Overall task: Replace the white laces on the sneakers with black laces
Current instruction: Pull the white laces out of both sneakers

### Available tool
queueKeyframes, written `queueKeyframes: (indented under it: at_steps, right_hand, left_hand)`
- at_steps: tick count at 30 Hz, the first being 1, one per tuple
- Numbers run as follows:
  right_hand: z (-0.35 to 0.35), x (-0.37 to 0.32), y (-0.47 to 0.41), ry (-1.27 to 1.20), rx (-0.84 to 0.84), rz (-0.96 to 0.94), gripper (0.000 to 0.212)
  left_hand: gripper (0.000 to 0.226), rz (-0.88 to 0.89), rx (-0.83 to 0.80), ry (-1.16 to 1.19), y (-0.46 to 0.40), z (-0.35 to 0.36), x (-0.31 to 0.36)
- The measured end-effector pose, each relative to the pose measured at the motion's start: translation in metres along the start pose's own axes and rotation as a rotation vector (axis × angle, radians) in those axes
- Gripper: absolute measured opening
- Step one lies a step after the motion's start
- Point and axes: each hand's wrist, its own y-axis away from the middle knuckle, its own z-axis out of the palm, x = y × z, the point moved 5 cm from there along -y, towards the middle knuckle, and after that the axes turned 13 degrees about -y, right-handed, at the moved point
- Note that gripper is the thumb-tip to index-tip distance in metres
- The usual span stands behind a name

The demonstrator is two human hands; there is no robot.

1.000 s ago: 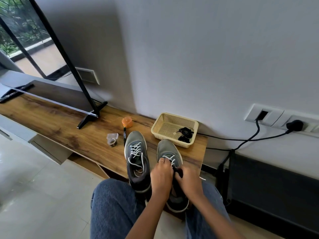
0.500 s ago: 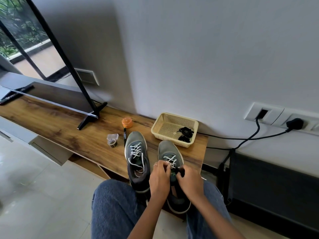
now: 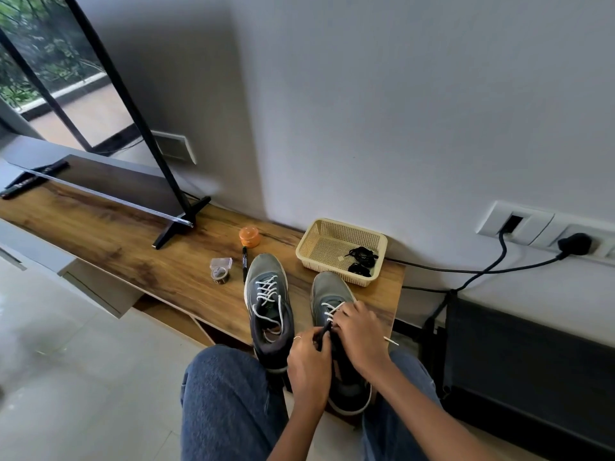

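Note:
Two grey sneakers stand side by side on the wooden shelf, toes toward the wall. The left sneaker has loose white laces. Both hands work on the right sneaker. My left hand pinches the dark tongue or eyelet flap of that shoe. My right hand lies over the eyelets and pinches the white lace. A white lace tip sticks out right of that hand. Black laces lie in the cream basket behind.
An orange lid or jar, a black marker and a tape roll lie left of the shoes. A TV stand leg stands further left. Black cables run to wall sockets on the right. My knees are below.
My right hand has moved up the right sneaker toward the toe-side eyelets. My left hand has dropped slightly lower and now pinches the dark flap.

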Motion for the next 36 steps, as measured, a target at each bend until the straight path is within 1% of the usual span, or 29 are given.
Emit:
queueKeyframes:
  at_steps: [2, 3, 5, 7, 8, 9, 10, 11, 13, 14, 16, 17, 19, 21, 24, 27, 29, 32, 34, 36]
  right_hand:
    - [-0.001, 0.004, 0.001, -0.074, 0.044, 0.022, 0.012]
    - [-0.005, 0.008, 0.002, -0.145, 0.093, 0.091, 0.013]
    - [-0.016, 0.025, 0.003, -0.362, 0.279, 0.338, 0.016]
    - [-0.023, 0.045, 0.006, -0.626, 0.469, 0.647, 0.013]
    - [-0.024, 0.051, 0.008, -0.692, 0.512, 0.745, 0.01]
    - [-0.023, 0.052, 0.008, -0.68, 0.5, 0.772, 0.007]
    - [-0.024, 0.047, 0.006, -0.632, 0.453, 0.735, 0.006]
    - [-0.023, 0.04, 0.004, -0.568, 0.389, 0.655, 0.012]
    - [-0.02, 0.02, 0.0, -0.411, 0.244, 0.435, 0.03]
    - [-0.017, 0.01, -0.001, -0.31, 0.154, 0.339, 0.034]
    - [-0.009, -0.005, -0.001, -0.055, 0.011, 0.211, 0.028]
    - [-0.007, -0.009, 0.0, 0.045, -0.021, 0.185, 0.023]
    - [-0.002, -0.011, 0.002, 0.137, -0.059, 0.181, 0.017]
    - [0.0, -0.013, 0.003, 0.181, -0.056, 0.163, 0.015]
    - [-0.001, -0.012, 0.002, 0.227, -0.02, 0.149, 0.023]
    - [-0.001, -0.01, 0.005, 0.254, 0.015, 0.138, 0.022]
    - [0.002, -0.006, 0.007, 0.24, 0.042, 0.133, 0.02]
    - [0.006, -0.001, 0.008, 0.162, 0.072, 0.175, 0.016]
    - [0.007, 0.001, 0.007, 0.124, 0.064, 0.208, 0.012]
    - [0.004, 0.002, 0.007, 0.107, 0.053, 0.218, 0.013]
  left_hand:
    - [0.017, -0.008, 0.003, 0.003, 0.0, 0.0, -0.001]
    - [0.017, -0.016, 0.009, 0.004, 0.0, 0.0, -0.001]
    - [0.016, -0.04, 0.032, 0.033, -0.001, -0.001, -0.004]
    - [0.016, -0.059, 0.033, 0.064, -0.003, -0.002, -0.006]
    - [0.015, -0.057, 0.02, 0.066, -0.003, -0.002, -0.006]
    - [0.015, -0.051, 0.007, 0.068, -0.003, -0.001, -0.005]
    - [0.015, -0.046, -0.002, 0.071, -0.003, -0.001, -0.005]
    - [0.015, -0.047, -0.007, 0.074, -0.003, 0.0, -0.005]
    - [0.015, -0.057, -0.017, 0.076, -0.003, 0.0, -0.005]
    - [0.016, -0.065, -0.025, 0.077, -0.003, 0.0, -0.005]
    - [0.016, -0.076, -0.037, 0.088, -0.003, 0.001, -0.006]
    - [0.015, -0.078, -0.04, 0.093, -0.002, 0.001, -0.005]
    - [0.014, -0.073, -0.04, 0.088, -0.001, -0.001, -0.004]
    - [0.016, -0.064, -0.036, 0.074, -0.002, -0.001, -0.005]
    - [0.017, -0.057, -0.033, 0.06, -0.002, -0.001, -0.005]
    - [0.018, -0.056, -0.032, 0.06, 0.0, -0.001, -0.003]
    - [0.017, -0.055, -0.035, 0.063, 0.002, -0.002, -0.002]
    - [0.017, -0.043, -0.036, 0.054, 0.001, -0.002, -0.002]
    - [0.017, -0.044, -0.033, 0.053, 0.001, -0.003, -0.002]
    - [0.017, -0.044, -0.029, 0.048, 0.002, -0.003, -0.002]
